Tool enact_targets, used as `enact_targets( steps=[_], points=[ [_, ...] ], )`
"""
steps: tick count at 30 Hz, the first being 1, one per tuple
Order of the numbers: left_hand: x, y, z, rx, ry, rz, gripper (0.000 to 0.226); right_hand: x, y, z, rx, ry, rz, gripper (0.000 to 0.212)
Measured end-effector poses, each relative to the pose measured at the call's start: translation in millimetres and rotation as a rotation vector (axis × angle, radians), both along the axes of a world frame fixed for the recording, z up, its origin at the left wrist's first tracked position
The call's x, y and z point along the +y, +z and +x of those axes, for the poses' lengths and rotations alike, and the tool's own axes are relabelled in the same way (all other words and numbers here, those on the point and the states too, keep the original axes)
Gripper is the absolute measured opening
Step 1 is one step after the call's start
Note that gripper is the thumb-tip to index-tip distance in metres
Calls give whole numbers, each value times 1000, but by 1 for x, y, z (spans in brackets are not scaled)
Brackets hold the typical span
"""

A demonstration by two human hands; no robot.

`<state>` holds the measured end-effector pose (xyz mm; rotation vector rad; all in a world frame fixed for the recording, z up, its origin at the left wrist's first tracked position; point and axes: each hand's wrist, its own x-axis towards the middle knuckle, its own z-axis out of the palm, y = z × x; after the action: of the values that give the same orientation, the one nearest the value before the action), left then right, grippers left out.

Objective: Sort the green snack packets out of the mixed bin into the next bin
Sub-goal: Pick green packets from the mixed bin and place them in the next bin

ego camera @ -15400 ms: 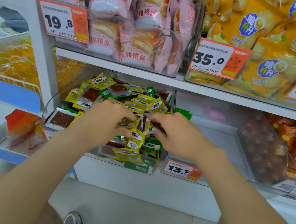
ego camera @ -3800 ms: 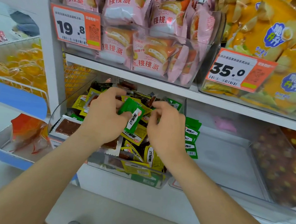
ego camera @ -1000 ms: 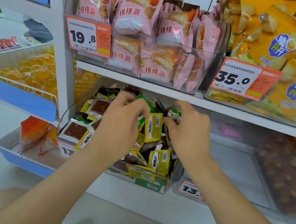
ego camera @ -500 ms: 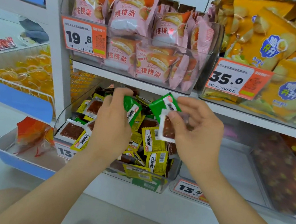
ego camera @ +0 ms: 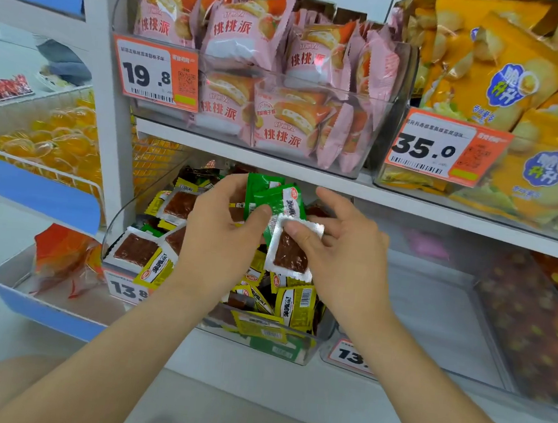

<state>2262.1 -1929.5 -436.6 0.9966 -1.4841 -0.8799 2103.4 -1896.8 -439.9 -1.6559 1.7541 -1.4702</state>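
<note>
Fingers (ego camera: pixel 253 218) curled, gripping green snack packets (ego camera: pixel 274 197) in the left hand (ego camera: pixel 224 229) and pinching a silver-edged packet (ego camera: pixel 291 255) in the right hand (ego camera: pixel 344 252), centre frame above the mixed bin (ego camera: pixel 322 322), more green showing at its front, none visible in the next bin (ego camera: pixel 438 317), right.

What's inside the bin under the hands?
Yellow packets, clear packets of brown snack, and one green packet low in front. The left hand, gripping green packets, and the right hand, pinching a clear packet, hide the middle of the bin.
</note>
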Motion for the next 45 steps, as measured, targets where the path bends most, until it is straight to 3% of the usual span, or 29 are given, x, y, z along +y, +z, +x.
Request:
enact_targets(
  steps=[2,4,8,11,14,19,23,26,28,30,35,39,41,45],
  points=[
    [-1,-4,2,1,65,32,27,2,5,-10,186,-92,58,54],
    [-2,-6,5,-17,89,77,24,8,13,-16,218,-118,-1,39],
    [3,-4,6,-51,-89,207,19,24,28,-10,275,-151,-489,12],
    [9,3,0,66,-246,339,22,26,18,-6,391,-3,-647,11],
    [10,6,-3,326,-351,534,25,20,4,-9,581,185,-669,16],
    [8,8,-1,547,-376,618,28,13,-9,-15,700,218,-602,32],
    [5,4,-3,437,-314,534,27,18,-13,-11,669,247,-551,21],
    [6,0,-4,255,-239,431,25,21,-7,-3,479,69,-489,21],
    [9,1,-4,209,-245,410,25,21,-5,2,293,-47,-298,36],
    [10,2,-3,188,-247,398,22,20,-3,7,33,-23,-95,48],
    [6,2,10,54,-322,367,20,17,-2,7,-276,104,92,24],
    [2,6,16,173,-296,407,23,13,3,0,-299,53,116,21],
    [-1,4,18,142,-199,393,21,11,4,-5,-227,-2,132,22],
    [-6,2,25,-64,82,271,13,12,2,-21,305,-56,214,51]
  ],
)
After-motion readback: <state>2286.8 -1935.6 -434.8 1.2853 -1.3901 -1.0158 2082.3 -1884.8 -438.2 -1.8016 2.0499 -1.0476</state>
